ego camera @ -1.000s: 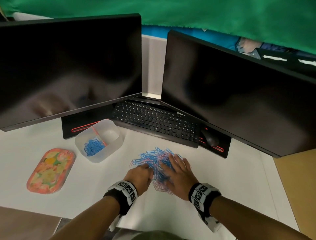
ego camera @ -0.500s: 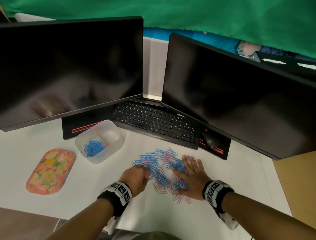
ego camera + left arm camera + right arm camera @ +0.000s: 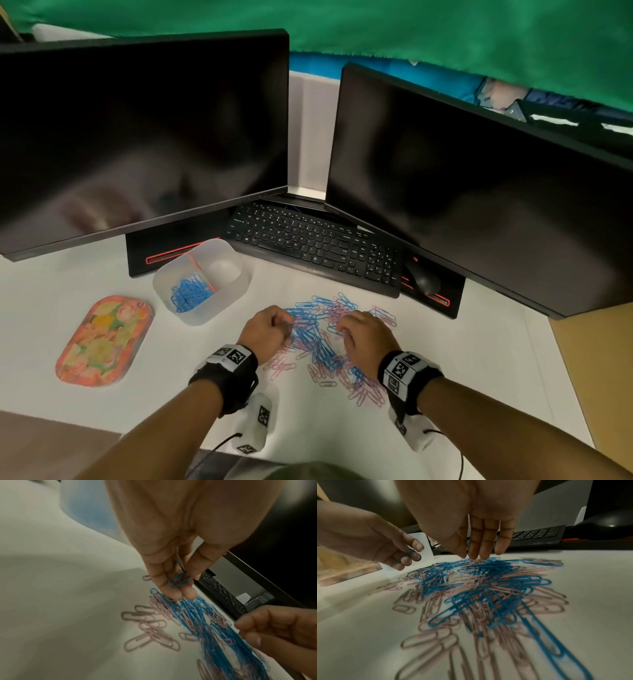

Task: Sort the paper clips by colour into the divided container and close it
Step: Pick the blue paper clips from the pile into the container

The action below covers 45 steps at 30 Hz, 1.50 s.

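meanwhile left hand (image 3: 171, 555) pinches blue clip (image 3: 178, 581); right fingers (image 3: 485, 540) straight, touching pile (image 3: 488, 588).

Dim, soft overhead light; wide-angle bending at the edges, with both wrist views blurred up close.

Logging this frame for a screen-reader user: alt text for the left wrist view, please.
The left hand pinches one blue wire paper clip between thumb and fingers above a mixed heap of blue and pink paper clips on the white desk. The right hand, fingers curled, hovers at the heap's far side.
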Each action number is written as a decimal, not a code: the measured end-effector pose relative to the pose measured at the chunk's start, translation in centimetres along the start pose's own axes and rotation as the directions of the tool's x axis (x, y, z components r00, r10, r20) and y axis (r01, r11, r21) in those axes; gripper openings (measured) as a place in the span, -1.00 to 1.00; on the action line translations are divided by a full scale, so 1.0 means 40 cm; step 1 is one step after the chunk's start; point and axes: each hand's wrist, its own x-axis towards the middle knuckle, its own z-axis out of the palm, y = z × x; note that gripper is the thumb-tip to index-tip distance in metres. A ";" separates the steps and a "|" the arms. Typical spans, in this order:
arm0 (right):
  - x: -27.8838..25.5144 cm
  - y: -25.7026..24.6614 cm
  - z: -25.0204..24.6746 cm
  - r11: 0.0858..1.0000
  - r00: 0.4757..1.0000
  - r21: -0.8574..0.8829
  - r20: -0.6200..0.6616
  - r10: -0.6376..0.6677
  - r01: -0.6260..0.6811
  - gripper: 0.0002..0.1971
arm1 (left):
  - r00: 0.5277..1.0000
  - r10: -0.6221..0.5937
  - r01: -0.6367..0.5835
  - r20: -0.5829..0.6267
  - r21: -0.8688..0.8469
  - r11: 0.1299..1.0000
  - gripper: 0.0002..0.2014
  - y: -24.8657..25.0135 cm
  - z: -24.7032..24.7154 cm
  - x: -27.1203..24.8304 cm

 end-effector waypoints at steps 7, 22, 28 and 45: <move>0.026 -0.023 0.002 0.999 0.994 -0.006 0.099 0.043 -0.043 -0.73 | 0.977 -0.148 0.194 0.152 -0.363 0.911 -0.70 0.057 0.016 -0.005; 0.037 -0.030 0.002 0.998 0.985 -0.043 0.162 0.060 -0.053 -0.80 | 0.932 0.313 -0.341 0.181 0.730 0.593 -0.73 0.008 0.044 0.029; 0.046 -0.031 0.007 0.998 0.982 -0.024 0.175 0.067 -0.063 -0.73 | 0.928 0.293 -0.355 0.230 0.782 0.512 -0.85 -0.001 0.045 0.035; 0.063 -0.043 -0.010 0.996 0.966 -0.029 0.242 0.090 -0.086 -0.78 | 0.964 0.258 -0.258 0.071 0.502 0.826 -0.76 0.006 0.012 0.033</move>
